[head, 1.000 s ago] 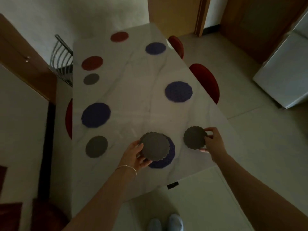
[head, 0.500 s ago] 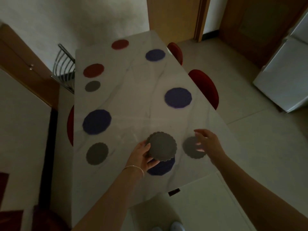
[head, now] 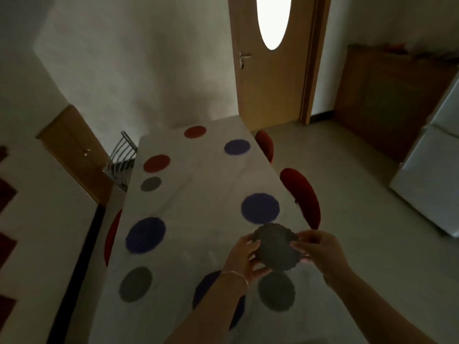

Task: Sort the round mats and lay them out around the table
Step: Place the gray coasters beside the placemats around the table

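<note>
The grey scalloped mat (head: 275, 248), raised above the table (head: 198, 194) at its 5 o'clock corner, is pinched at its rims by left hand (head: 244, 254) and right hand (head: 319, 249); a loose handover could drop it.

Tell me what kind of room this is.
Probably a home dining room: a long marble-look table set with round mats, red chairs tucked along it, and a wooden door behind.
</note>
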{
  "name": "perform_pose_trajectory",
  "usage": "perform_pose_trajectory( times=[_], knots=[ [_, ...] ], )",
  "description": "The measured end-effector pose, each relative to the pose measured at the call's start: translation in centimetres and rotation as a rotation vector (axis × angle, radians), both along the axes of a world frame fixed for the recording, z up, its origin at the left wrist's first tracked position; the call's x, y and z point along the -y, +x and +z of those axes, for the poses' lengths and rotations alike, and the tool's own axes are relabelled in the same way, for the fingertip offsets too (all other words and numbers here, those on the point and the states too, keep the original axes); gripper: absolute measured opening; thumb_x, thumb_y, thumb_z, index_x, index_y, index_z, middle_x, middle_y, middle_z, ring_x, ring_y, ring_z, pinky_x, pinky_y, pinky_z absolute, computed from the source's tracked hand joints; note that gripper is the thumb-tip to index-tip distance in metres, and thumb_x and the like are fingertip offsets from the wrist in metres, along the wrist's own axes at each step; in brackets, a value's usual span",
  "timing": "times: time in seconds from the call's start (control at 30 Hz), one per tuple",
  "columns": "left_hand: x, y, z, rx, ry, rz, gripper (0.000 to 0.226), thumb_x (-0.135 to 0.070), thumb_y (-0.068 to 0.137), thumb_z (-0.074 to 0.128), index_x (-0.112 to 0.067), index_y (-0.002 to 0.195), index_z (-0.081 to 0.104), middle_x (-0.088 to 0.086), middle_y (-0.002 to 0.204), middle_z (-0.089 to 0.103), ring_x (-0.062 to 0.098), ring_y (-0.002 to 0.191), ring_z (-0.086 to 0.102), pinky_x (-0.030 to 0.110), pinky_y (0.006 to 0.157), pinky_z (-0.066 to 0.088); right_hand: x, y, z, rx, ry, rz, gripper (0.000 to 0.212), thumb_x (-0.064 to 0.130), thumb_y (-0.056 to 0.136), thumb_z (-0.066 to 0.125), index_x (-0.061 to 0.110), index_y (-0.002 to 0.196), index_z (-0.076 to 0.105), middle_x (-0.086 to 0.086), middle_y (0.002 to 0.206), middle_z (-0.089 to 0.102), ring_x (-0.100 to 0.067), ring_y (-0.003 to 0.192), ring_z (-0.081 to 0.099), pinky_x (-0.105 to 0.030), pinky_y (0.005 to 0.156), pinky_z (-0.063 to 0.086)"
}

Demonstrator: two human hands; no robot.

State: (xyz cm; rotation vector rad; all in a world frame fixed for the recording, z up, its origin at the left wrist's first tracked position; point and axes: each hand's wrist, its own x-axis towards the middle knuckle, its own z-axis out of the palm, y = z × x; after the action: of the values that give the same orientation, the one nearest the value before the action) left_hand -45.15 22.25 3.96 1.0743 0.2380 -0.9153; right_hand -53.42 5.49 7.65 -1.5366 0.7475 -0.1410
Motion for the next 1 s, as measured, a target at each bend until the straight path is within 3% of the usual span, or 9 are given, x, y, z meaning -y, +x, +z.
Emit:
perform_pose_trajectory(
  times=[0.1,0.2,0.57,0.73,0.9,1.0],
  knots=[
    [4.2,-0.3,0.5,0.003,0.036,0.060,0.030,-0.012,0.087,0.062,-0.020,0.116,0.058,0.015,0.120,0.060,0.036,0.103,0.062,0.045,0.069,0.057,4.7,0.5,0.2,0.000,0.023,0.060,0.014,0.001,0.077,0.071,0.005,0.090,0.066,-0.016,0.089,0.069,-0.029,0.083,0.068,-0.036,0.073,0.056],
    [8.1,-1.6,0.9,-0.004,0.072,0.163,0.032,-0.012,0.085,0.063,-0.021,0.115,0.058,0.014,0.120,0.060,0.037,0.106,0.060,0.044,0.073,0.056,9.0,0.9,0.2,0.011,0.042,0.102,0.014,0.002,0.076,0.071,0.009,0.086,0.065,-0.013,0.088,0.068,-0.025,0.082,0.067,-0.030,0.066,0.053],
    [14.6,-1.9,2.1,-0.020,0.057,0.487,0.034,-0.007,0.086,0.059,-0.017,0.119,0.057,0.016,0.121,0.060,0.036,0.104,0.060,0.041,0.062,0.058,16.7,5.8,0.9,-0.057,0.174,0.290,0.011,0.002,0.083,0.064,0.011,0.086,0.059,-0.008,0.090,0.062,-0.019,0.078,0.064,-0.023,0.047,0.053],
    [16.8,2.0,1.5,-0.003,0.078,0.609,0.037,-0.005,0.087,0.056,-0.015,0.123,0.053,0.014,0.115,0.059,0.035,0.099,0.059,0.040,0.065,0.054,19.7,10.2,0.7,-0.068,0.209,0.353,0.009,0.003,0.089,0.058,0.012,0.088,0.056,-0.010,0.098,0.058,-0.024,0.086,0.061,-0.037,0.063,0.057],
    [20.2,9.9,0.9,-0.052,0.022,0.710,0.034,-0.002,0.086,0.051,-0.017,0.116,0.055,0.012,0.102,0.065,0.031,0.087,0.062,0.041,0.057,0.057,23.8,17.0,0.9,-0.071,0.176,0.497,0.007,-0.002,0.090,0.053,0.005,0.091,0.053,-0.014,0.100,0.057,-0.026,0.084,0.062,-0.032,0.052,0.056],
    [22.5,15.1,1.5,-0.068,0.012,0.776,0.030,-0.004,0.091,0.047,-0.018,0.116,0.055,0.014,0.108,0.063,0.031,0.090,0.062,0.043,0.065,0.055,26.4,22.8,2.1,-0.094,0.202,0.542,0.009,-0.004,0.090,0.053,0.003,0.094,0.049,-0.014,0.101,0.052,-0.031,0.084,0.059,-0.038,0.056,0.055]
  ],
)
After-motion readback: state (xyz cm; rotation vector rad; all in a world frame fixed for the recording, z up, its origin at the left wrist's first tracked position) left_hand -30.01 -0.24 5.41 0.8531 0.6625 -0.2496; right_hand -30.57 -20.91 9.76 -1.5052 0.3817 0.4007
